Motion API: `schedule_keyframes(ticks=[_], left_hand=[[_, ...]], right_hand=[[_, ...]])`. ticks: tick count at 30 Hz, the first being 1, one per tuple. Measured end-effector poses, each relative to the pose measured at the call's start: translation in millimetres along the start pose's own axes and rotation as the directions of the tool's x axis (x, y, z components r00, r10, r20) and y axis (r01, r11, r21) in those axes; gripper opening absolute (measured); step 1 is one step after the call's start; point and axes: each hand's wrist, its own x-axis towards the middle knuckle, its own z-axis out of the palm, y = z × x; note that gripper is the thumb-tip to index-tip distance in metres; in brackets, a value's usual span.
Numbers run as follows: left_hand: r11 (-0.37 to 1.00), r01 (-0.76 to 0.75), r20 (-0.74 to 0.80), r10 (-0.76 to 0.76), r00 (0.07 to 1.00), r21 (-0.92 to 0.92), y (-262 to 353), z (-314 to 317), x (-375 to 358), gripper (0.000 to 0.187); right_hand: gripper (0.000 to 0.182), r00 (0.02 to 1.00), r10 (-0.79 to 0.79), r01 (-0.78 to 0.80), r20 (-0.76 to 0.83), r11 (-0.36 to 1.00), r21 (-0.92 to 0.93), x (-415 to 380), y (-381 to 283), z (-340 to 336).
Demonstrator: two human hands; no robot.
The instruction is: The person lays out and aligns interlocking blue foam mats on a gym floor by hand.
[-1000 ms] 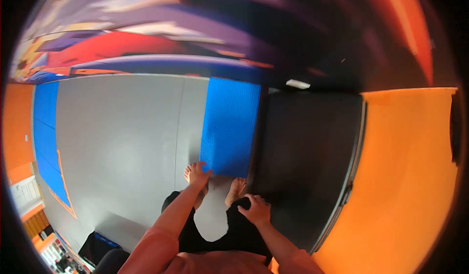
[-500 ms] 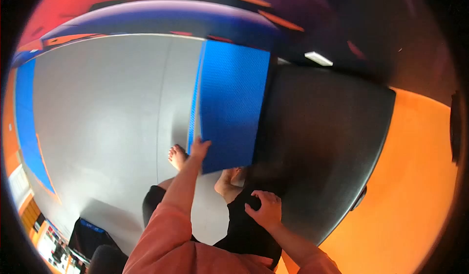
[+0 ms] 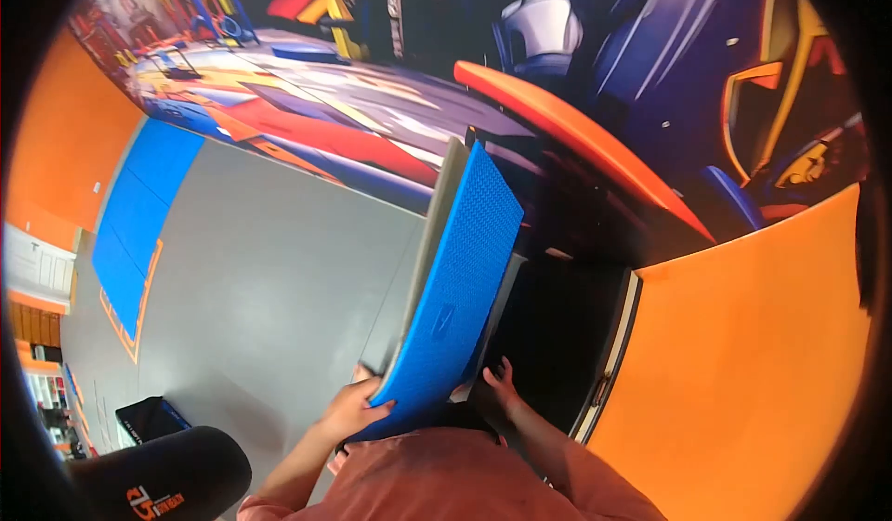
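Note:
A blue textured foam mat (image 3: 462, 251) stands on edge in front of me, leaning, with a grey-beige panel (image 3: 435, 233) close along its left side. My left hand (image 3: 356, 408) grips the mat's near left corner, its thumb over the blue face. On the other side, my right hand (image 3: 503, 384) has its fingers apart and holds nothing. It hangs close to the mat's lower right side, in front of a large black padded-looking slab (image 3: 562, 321).
An orange wall (image 3: 715, 354) rises at the right, and a colourful mural wall (image 3: 344, 112) stands ahead. Grey floor (image 3: 269, 242) lies to the left, with blue mats (image 3: 139, 233) farther off. A black cylinder (image 3: 167, 470) and a black box (image 3: 151, 422) are at lower left.
The mat has been raised from lying low to a steep lean, still in my left hand. My right hand has moved from my thigh toward the mat's side. The view has tilted up.

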Motion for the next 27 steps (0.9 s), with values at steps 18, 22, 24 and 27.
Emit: schedule_keyframes(ticks=[18,22,24,27], left_hand=[[0.981,-0.191,-0.758,0.137,0.638,0.017,12,-192,-421,0.031],[0.951,-0.101,-0.823,0.303,0.481,0.291,37,-226,-503,0.029],[0.918,0.044,-0.824,0.331,0.461,0.393,48,-241,-533,0.030],[0.804,0.146,-0.776,0.482,0.406,0.576,59,-245,-559,0.036]], right_hand=[[0.114,0.495,-0.443,-0.018,0.747,0.855,0.519,-227,-179,309],[0.104,0.691,-0.277,-0.100,0.668,0.878,0.468,-205,-186,335],[0.101,0.654,-0.363,0.021,0.663,0.885,0.465,-203,-204,348],[0.098,0.580,-0.485,0.229,0.654,0.868,0.440,-217,-238,362]])
